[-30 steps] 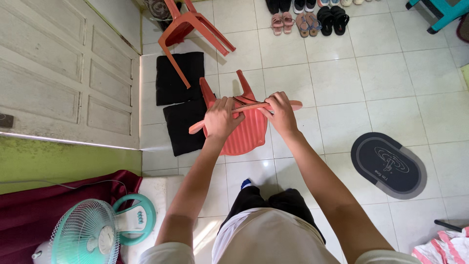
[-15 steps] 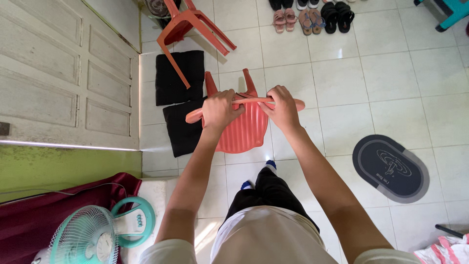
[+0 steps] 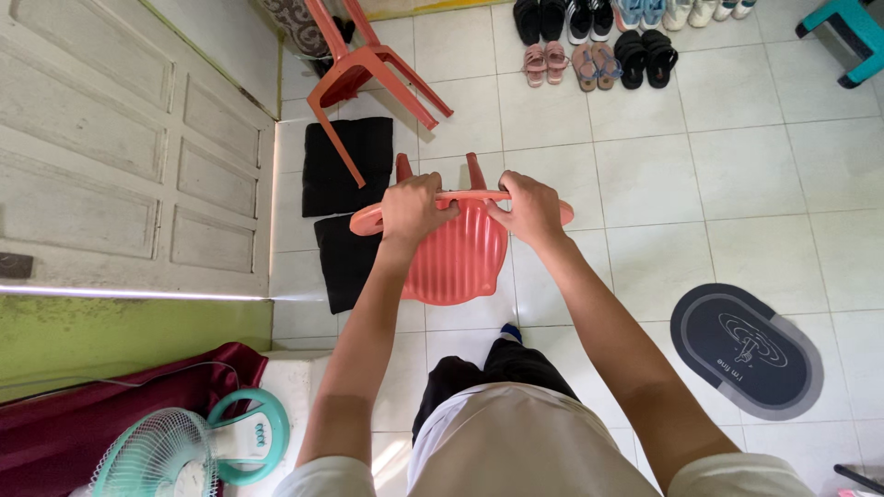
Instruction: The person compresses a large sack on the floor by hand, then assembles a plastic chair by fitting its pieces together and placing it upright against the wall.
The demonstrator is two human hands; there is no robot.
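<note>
Left hand (image 3: 412,208) and right hand (image 3: 532,208): fingers clamped on top rim of red plastic chair (image 3: 458,258), held over tiled floor (image 3: 737,156); black mats (image 3: 348,166) beside it

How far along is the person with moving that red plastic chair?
Done: one red chair already lies tipped by the door. In hand: the left hand and right hand grip the top rail of a second red chair, held above the tiles. Left: it is not set down yet.
</note>
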